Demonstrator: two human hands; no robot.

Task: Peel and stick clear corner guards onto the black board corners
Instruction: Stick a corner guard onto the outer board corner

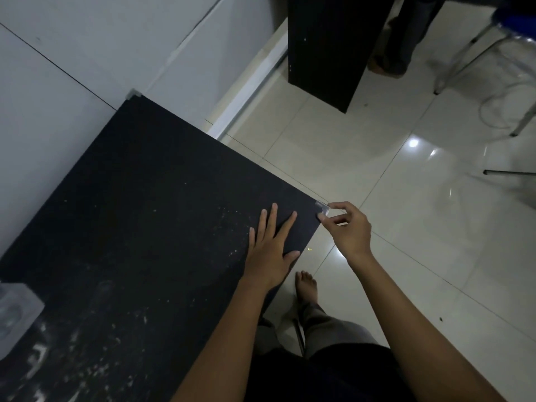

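A large black board fills the left and middle of the head view, dusty with pale specks. My left hand lies flat on it near its right edge, fingers spread. My right hand is at the board's near right corner, with thumb and fingertips pinched on a clear corner guard that sits on that corner. Another clear corner guard caps the far corner by the wall.
A clear plastic packet lies on the board at the lower left. A second black panel stands upright on the tiled floor beyond. Metal chair legs are at the upper right. My bare foot is below the board's edge.
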